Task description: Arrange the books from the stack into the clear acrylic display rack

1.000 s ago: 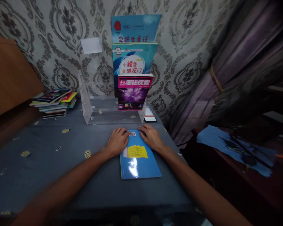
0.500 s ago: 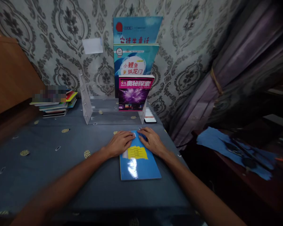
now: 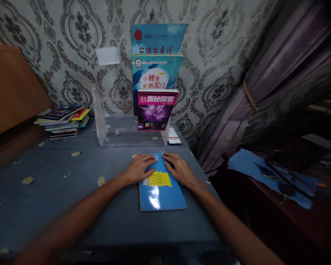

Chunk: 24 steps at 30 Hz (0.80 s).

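A blue book (image 3: 164,198) with a yellow text patch lies flat on the cloth-covered table in front of me. My left hand (image 3: 138,169) rests across its left side, fingers stretched out and thumb apart. On its right edge lies my right hand (image 3: 180,170), fingers extended over the upper part. Neither hand is wrapped round the book. Behind it stands a clear tiered book stand (image 3: 99,119). On the stand's right side are a purple-and-pink book (image 3: 154,112), a teal book (image 3: 169,68) and a blue book at the back (image 3: 165,35), one above another.
A stack of books (image 3: 62,123) lies at the back left, near a brown wooden panel (image 3: 13,84). A phone (image 3: 174,136) lies right of the stand. Beyond the table's right edge are a purple curtain (image 3: 231,121) and a blue cloth (image 3: 237,162) with tools on it.
My right hand's fingers have straightened and shifted slightly on the book's right edge. The left hand and the book stay almost where they were. The view has shifted a little.
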### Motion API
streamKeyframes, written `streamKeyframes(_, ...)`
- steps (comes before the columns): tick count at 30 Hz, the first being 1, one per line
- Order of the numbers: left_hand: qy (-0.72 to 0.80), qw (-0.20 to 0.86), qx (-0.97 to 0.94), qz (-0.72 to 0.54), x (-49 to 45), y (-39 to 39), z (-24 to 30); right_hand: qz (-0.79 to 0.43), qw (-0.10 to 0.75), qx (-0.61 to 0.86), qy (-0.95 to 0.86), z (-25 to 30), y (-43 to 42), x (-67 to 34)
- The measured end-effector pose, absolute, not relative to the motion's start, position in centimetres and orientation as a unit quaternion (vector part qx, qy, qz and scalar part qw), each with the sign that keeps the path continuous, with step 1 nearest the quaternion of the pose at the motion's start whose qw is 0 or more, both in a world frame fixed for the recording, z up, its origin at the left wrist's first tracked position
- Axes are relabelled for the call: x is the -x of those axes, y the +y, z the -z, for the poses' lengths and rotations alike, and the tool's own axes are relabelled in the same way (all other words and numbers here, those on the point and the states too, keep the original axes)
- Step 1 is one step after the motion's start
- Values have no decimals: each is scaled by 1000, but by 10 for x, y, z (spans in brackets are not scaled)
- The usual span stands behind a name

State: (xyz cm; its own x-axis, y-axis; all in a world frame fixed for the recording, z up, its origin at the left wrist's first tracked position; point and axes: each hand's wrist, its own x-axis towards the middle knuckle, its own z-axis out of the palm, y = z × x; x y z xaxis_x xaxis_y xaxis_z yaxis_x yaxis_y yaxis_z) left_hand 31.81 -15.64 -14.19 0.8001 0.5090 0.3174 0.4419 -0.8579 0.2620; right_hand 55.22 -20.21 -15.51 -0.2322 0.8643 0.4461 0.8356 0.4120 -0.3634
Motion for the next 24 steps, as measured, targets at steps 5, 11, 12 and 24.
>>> streamKeyframes(5,254,91,-945,-186,-318,-156,141,-38,303,543,-782,155,-201,-553)
streamKeyframes(11,247,79,-954,-149,-318,-167,137,-62,333,537,-773,151,-204,-552)
streamKeyframes(12,251,77,-955,-140,-318,-169,135,-69,343,534,-769,150,-205,-551)
streamKeyframes(24,243,61,-965,-83,-317,-162,128,-161,433,536,-706,143,-209,-551)
